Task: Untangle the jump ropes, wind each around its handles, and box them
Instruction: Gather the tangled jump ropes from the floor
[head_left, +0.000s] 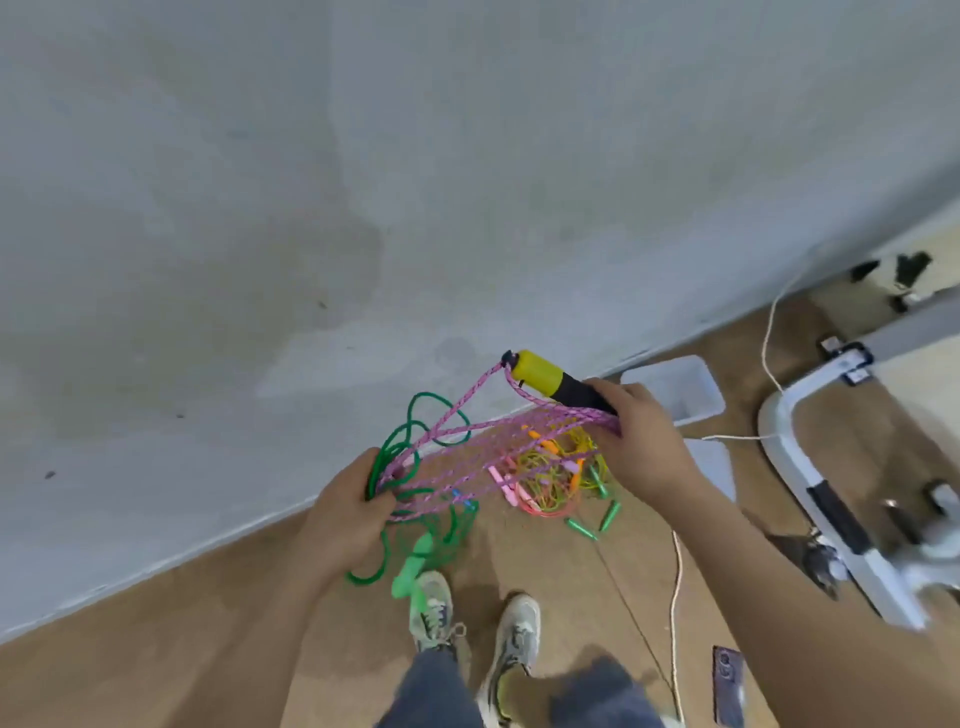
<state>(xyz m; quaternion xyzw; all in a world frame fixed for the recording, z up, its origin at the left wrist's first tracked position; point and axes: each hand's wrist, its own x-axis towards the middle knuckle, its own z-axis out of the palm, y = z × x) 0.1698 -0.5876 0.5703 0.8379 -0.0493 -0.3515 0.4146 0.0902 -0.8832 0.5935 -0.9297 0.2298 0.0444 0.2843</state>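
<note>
Several strands of the pink rope (493, 436) are held stretched between the two hands, above the floor. The right hand (641, 441) is wrapped round the black end of the yellow handle (545, 379), with the strands caught under its fingers. The left hand (345, 514) is clenched on the far bends of those strands together with loops of the green rope (410, 431). A green handle (413, 566) hangs below the left hand. The pile (556, 478) of other ropes lies on the floor just beyond the feet, and the white box (691, 395) stands by the wall, beyond the right hand.

The step in hand is judged to be the gathering of the pink rope into loops for winding, with the green rope not yet parted from it. For the next move, the green loops would need to be let out of the left hand's grip and drawn clear, so that only pink is wound. Whether the two ropes are knotted together cannot be told.
</note>
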